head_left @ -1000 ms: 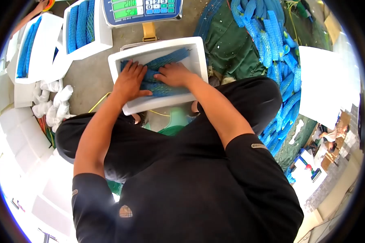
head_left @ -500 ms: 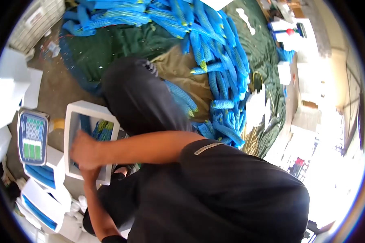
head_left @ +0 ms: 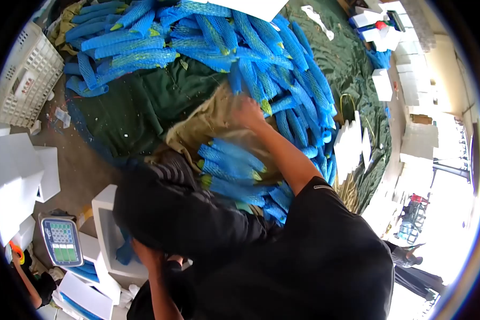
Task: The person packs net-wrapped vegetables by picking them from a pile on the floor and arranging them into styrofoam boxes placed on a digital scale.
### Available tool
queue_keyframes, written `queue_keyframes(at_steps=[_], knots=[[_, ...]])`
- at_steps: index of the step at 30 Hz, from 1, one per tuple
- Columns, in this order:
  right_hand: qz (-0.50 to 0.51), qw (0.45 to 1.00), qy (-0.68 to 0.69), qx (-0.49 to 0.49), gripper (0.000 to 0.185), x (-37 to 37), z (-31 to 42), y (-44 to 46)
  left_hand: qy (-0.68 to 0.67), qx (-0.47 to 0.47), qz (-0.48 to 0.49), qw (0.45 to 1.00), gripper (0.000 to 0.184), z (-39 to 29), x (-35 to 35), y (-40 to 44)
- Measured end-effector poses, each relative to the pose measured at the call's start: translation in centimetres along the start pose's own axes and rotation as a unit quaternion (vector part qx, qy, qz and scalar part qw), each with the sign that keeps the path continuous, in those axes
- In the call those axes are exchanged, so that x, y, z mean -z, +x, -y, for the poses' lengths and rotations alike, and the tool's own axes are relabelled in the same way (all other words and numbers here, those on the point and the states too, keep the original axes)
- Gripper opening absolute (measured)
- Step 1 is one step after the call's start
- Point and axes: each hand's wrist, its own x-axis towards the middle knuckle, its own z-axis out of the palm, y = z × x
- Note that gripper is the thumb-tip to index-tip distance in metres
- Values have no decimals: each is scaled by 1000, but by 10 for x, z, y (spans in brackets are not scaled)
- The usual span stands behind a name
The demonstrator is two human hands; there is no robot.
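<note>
Blue-netted bundles with yellow-green ends (head_left: 213, 32) lie heaped in an arc on a green cloth (head_left: 149, 101). My right hand (head_left: 249, 113) is at the inner edge of this heap, touching or close to a netted bundle; motion blur hides its fingers. Below it, more netted bundles (head_left: 232, 160) rest beside my knee. My left hand (head_left: 148, 255) is low at the white foam box (head_left: 112, 234), near blue netting (head_left: 125, 253) inside it. My knee covers part of the box, and the left fingers are mostly hidden.
A digital scale (head_left: 63, 242) stands left of the box. White foam boxes (head_left: 16, 181) and a white plastic crate (head_left: 32, 77) are at the left. Another person's arm (head_left: 26, 280) shows at lower left. White foam pieces (head_left: 348, 144) stand right of the heap.
The view has swung right toward the heap. My right hand has left the foam box and reached out to the netted bundles, while my left hand has stayed at the box.
</note>
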Motion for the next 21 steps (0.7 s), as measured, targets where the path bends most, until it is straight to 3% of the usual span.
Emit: queue_keyframes(at_steps=[3, 7, 9, 12, 15, 16, 19, 20, 21], knots=[[-74, 996, -20, 42, 68, 31, -5, 36, -6, 5, 12, 1000, 84, 17, -3, -7], [-271, 954, -54, 114, 69, 81, 12, 117, -60, 48, 16, 997, 73, 30, -4, -2], [-250, 966, -23, 67, 70, 111, 26, 156, -65, 59, 14, 996, 70, 53, -18, -12], [-233, 971, -26, -41, 82, 98, 24, 208, -96, 64, 7, 993, 69, 35, -8, 0], [-155, 983, -62, -83, 78, 110, 54, 194, -97, 73, 2, 993, 71, 12, 0, 6], [-154, 982, -58, -89, 68, 102, 63, 187, -88, 78, 3, 993, 72, 10, 1, 6], [-183, 976, -119, 25, 63, 127, 80, 148, -65, 46, 14, 997, 74, 8, 7, 4], [-240, 949, -152, 137, 59, 139, 76, 139, -79, 41, 11, 996, 76, 4, 9, 6], [-267, 935, -178, 150, 59, 151, 72, 144, -92, 35, 8, 995, 78, 1, 10, 10]])
